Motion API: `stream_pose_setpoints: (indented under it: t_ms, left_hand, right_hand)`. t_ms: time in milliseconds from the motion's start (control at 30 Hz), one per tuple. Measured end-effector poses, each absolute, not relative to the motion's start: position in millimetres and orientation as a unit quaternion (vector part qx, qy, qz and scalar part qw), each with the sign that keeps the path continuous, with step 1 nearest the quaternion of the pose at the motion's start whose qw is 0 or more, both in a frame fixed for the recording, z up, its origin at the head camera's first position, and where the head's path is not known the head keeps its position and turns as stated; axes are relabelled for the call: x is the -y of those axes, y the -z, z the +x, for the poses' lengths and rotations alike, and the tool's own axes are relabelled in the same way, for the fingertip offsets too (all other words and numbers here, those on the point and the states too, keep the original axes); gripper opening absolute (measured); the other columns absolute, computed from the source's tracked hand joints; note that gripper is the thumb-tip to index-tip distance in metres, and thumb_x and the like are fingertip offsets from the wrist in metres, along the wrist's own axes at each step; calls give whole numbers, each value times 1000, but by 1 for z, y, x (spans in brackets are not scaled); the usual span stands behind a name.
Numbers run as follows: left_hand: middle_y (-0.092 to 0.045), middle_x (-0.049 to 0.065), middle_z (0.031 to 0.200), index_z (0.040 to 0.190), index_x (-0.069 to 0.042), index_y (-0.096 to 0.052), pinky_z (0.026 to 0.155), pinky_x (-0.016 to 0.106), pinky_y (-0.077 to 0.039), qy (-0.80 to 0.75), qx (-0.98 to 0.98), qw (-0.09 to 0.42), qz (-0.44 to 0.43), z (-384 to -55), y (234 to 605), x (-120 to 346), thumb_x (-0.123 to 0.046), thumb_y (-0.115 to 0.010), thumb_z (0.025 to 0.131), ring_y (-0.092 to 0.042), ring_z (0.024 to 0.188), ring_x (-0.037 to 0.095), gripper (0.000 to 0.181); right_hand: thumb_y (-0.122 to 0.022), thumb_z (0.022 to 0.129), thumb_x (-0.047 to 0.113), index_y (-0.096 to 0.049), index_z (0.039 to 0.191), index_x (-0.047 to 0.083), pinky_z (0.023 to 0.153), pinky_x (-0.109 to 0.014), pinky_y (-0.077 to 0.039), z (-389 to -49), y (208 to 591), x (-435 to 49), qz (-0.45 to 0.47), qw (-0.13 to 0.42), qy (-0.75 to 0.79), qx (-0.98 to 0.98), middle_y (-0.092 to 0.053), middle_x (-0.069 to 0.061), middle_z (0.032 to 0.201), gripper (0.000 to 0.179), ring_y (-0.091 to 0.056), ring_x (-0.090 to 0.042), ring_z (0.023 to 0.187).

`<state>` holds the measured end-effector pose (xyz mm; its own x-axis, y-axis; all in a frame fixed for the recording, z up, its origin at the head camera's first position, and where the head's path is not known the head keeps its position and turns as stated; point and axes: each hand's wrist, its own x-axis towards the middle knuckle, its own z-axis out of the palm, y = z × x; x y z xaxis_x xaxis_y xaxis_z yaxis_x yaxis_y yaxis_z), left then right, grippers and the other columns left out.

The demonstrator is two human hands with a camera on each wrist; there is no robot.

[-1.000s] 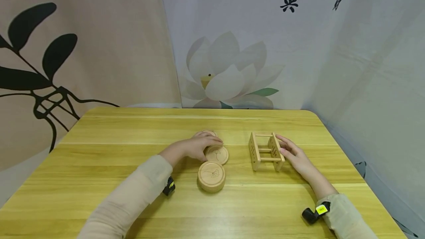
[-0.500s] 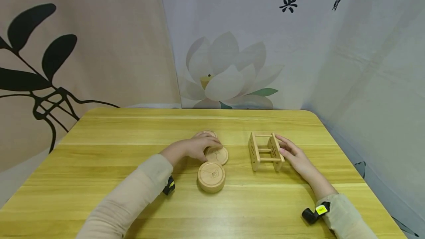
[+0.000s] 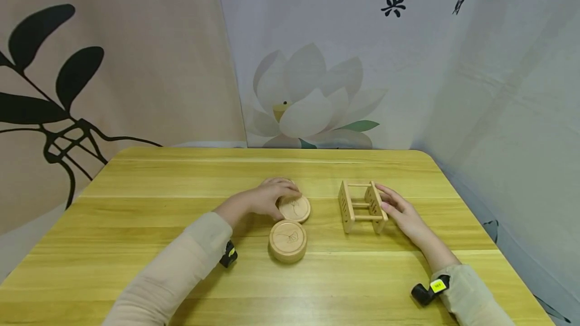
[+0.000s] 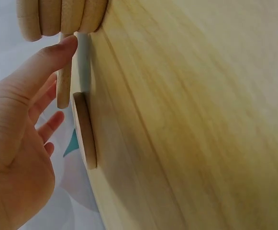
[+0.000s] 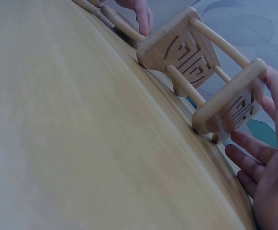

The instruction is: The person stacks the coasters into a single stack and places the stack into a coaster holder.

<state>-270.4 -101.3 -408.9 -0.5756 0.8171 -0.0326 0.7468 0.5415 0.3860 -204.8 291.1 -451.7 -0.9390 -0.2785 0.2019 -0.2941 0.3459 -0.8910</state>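
Note:
My left hand (image 3: 267, 199) pinches a round wooden coaster (image 3: 296, 209) with a leaf engraved on its face. In the left wrist view this coaster (image 4: 64, 81) is raised off the table, with the thumb on one side and fingers on the other. Just nearer stands a stack of several matching coasters (image 3: 288, 240). Another coaster (image 4: 84, 132) lies flat beyond, mostly hidden by the left hand in the head view. My right hand (image 3: 405, 215) touches the right side panel of a wooden coaster holder (image 5: 177, 52) with cut-out panels and round rods, its fingers fairly straight.
All of this is on a yellowish wooden table (image 3: 344, 286). A printed cloth backdrop (image 3: 317, 94) with a lotus hangs behind its far edge. Each sleeve carries a black wrist camera (image 3: 430, 293).
My left hand has shifted slightly left with the coaster and now covers more of the far coaster. The right hand and the holder have stayed nearly still.

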Motion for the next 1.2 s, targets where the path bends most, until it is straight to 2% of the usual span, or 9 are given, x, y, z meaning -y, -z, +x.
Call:
stream_pose_setpoints:
  t_ms: [233,500,900,1100,1200]
  left_hand:
    - [-46,7,141,139,-9,-51,110,52,-12,-186,-871,92,445,-268,407,101,-20,-80,70,-29,135,31,75]
    - [-44,9,143,140,-9,-50,110,51,-12,-216,-876,82,424,-268,407,101,-22,-82,70,-30,134,28,78]
    - [-45,7,142,140,-9,-50,108,50,-16,-273,-882,42,383,-267,408,101,-28,-86,67,-32,131,25,83]
    - [-46,11,140,137,-8,-53,106,51,-18,-313,-877,12,364,-264,407,100,-26,-88,65,-33,131,26,82]
    - [-46,8,140,136,-7,-54,107,51,-17,-327,-874,0,358,-263,407,100,-26,-89,65,-33,130,25,82]
  right_hand:
    - [-45,103,15,-32,150,11,89,-18,-40,-204,451,-291,178,6,-544,820,-47,-26,135,50,-51,-5,111]
    - [-44,103,15,-30,151,10,90,-18,-40,-205,451,-292,180,0,-548,817,-46,-26,136,50,-50,-3,112]
    - [-46,103,20,-32,151,15,90,-20,-41,-206,453,-294,175,1,-534,827,-47,-23,136,50,-51,-5,112]
    - [-45,103,16,-30,151,12,90,-20,-41,-206,453,-293,175,-2,-543,822,-46,-25,136,50,-51,-6,112]
    - [-45,103,16,-30,151,11,90,-20,-41,-205,451,-293,174,-3,-547,819,-46,-25,136,50,-51,-5,112]
